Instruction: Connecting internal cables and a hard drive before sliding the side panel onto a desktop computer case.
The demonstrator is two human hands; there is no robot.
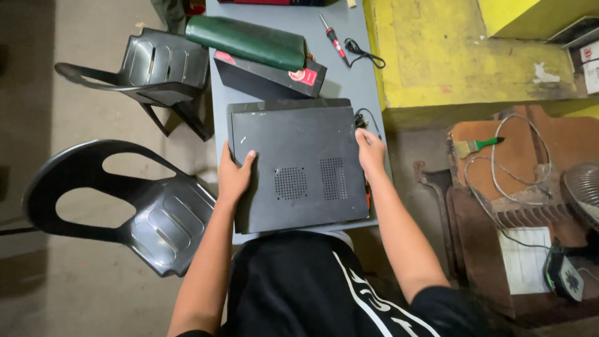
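Note:
A black metal computer case lies flat on a grey table, its vented side panel facing up. My left hand grips the case's left edge, thumb on top. On the opposite side, my right hand holds the right edge near the far corner. Both arms reach forward from my black shirt at the bottom of the view.
Behind the case lie a black box with a red label, a dark green roll and a soldering iron with cord. Two black plastic chairs stand to the left. A brown bench with cables, a brush and a fan is to the right.

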